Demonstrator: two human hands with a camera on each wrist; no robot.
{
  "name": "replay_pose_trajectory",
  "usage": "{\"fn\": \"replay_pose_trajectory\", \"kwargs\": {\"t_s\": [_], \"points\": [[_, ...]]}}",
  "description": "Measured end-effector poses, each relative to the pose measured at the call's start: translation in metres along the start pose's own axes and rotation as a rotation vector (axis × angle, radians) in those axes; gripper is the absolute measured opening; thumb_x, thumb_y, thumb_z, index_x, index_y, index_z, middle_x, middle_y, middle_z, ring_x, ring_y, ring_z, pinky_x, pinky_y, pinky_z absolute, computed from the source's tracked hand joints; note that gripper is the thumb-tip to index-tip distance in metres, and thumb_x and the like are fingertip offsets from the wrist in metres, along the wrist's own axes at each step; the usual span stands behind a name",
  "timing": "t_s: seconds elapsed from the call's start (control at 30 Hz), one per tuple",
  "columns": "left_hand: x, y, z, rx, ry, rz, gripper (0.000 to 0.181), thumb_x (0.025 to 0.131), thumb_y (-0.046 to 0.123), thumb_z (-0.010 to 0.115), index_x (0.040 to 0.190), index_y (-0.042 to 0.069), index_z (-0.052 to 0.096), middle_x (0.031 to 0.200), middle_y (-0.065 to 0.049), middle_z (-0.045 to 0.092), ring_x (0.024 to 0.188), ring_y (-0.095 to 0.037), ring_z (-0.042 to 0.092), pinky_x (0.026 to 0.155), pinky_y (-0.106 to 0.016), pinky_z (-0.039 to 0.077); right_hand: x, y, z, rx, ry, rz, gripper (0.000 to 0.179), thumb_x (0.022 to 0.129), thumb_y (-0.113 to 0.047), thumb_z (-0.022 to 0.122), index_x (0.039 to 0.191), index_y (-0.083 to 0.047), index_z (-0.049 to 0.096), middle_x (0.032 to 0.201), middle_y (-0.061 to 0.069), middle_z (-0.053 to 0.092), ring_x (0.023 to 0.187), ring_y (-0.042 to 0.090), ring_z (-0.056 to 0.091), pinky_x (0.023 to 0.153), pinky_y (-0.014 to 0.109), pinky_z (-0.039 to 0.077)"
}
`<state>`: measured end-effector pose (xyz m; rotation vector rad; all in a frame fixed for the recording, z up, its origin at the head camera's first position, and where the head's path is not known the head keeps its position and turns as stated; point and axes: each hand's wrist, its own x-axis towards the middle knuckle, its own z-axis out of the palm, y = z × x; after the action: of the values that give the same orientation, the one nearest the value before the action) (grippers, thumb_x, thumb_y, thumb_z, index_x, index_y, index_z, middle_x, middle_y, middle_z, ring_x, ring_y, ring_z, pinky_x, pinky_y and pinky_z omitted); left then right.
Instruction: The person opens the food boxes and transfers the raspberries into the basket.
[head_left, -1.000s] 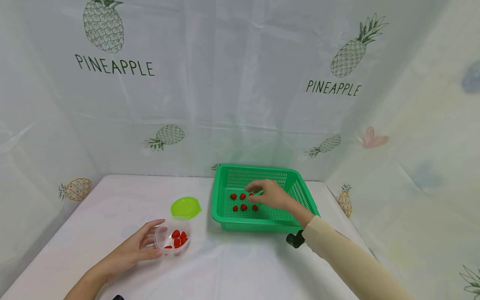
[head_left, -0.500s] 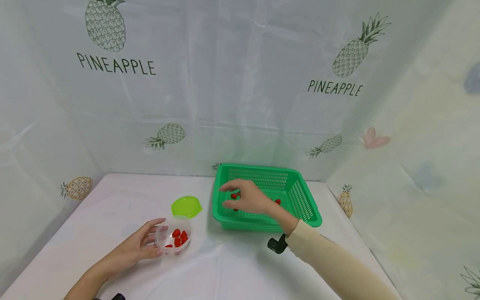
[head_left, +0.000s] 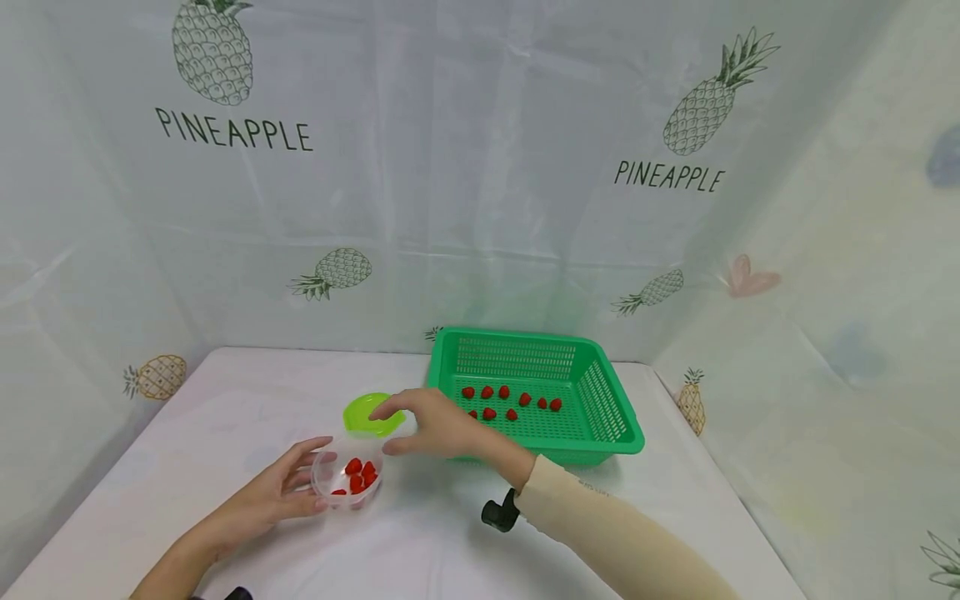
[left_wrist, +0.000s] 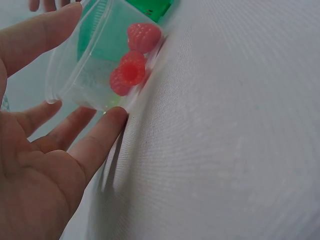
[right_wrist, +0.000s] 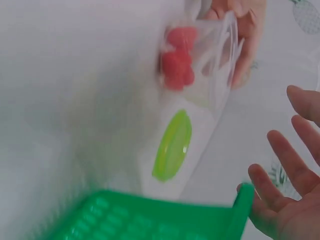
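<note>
A clear plastic tub stands on the cloth at the left with several red raspberries in it. My left hand holds this tub from its left side, thumb toward the front and fingers toward the back. Between the tub and the green basket hovers my right hand, fingers spread apart with nothing visible in them. In the right wrist view its fingers are apart from everything. More raspberries lie in loose rows on the floor of the green basket; the right hand hides part of its left front corner.
A lime-green lid lies flat just behind the tub, partly covered by my right fingers. White cloth covers the table, and a pineapple-print sheet hangs behind and at the sides.
My right hand has moved left from over the basket to beside the tub, uncovering the raspberries in the basket. The left hand and the tub have stayed in place.
</note>
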<state>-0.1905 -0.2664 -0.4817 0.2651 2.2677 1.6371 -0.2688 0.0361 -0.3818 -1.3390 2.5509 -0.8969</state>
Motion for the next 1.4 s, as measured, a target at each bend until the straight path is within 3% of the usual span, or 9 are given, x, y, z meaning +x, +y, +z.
{"fn": "replay_pose_trajectory", "kwargs": {"t_s": [0.13, 0.37, 0.6, 1.4], "points": [[0.000, -0.001, -0.001, 0.003, -0.010, 0.003, 0.090, 0.098, 0.025, 0.078, 0.168, 0.024, 0.022, 0.169, -0.019, 0.030, 0.151, -0.046, 0.038, 0.110, -0.049, 0.051, 0.007, -0.004, 0.014, -0.043, -0.025, -0.010, 0.042, 0.095, -0.020, 0.082, 0.135, -0.016, 0.071, 0.131, -0.006, 0.073, 0.124, 0.004, 0.063, 0.103, 0.020, 0.049], [0.001, -0.002, -0.001, -0.009, -0.012, -0.010, 0.089, 0.099, 0.025, 0.077, 0.168, 0.024, 0.021, 0.170, -0.021, 0.029, 0.152, -0.050, 0.035, 0.111, -0.054, 0.050, 0.018, -0.009, 0.031, -0.111, -0.072, 0.000, 0.036, 0.097, -0.019, 0.078, 0.133, -0.018, 0.074, 0.130, -0.011, 0.073, 0.120, 0.007, 0.064, 0.101, 0.022, 0.048], [0.000, -0.003, -0.001, -0.035, -0.022, 0.000, 0.090, 0.099, 0.023, 0.077, 0.168, 0.023, 0.020, 0.170, -0.022, 0.027, 0.153, -0.050, 0.033, 0.111, -0.051, 0.050, 0.027, -0.005, 0.045, -0.123, -0.104, 0.013, 0.035, 0.095, -0.016, 0.080, 0.131, -0.016, 0.075, 0.127, -0.005, 0.075, 0.118, 0.012, 0.067, 0.093, 0.017, 0.049], [0.000, -0.001, 0.000, -0.035, 0.002, -0.017, 0.091, 0.097, 0.026, 0.078, 0.168, 0.023, 0.021, 0.169, -0.023, 0.029, 0.151, -0.049, 0.037, 0.109, -0.048, 0.053, 0.028, -0.016, 0.055, -0.155, -0.146, 0.178, 0.035, 0.094, -0.021, 0.082, 0.129, -0.020, 0.075, 0.115, -0.005, 0.076, 0.100, 0.006, 0.065, 0.075, 0.015, 0.049]]}}
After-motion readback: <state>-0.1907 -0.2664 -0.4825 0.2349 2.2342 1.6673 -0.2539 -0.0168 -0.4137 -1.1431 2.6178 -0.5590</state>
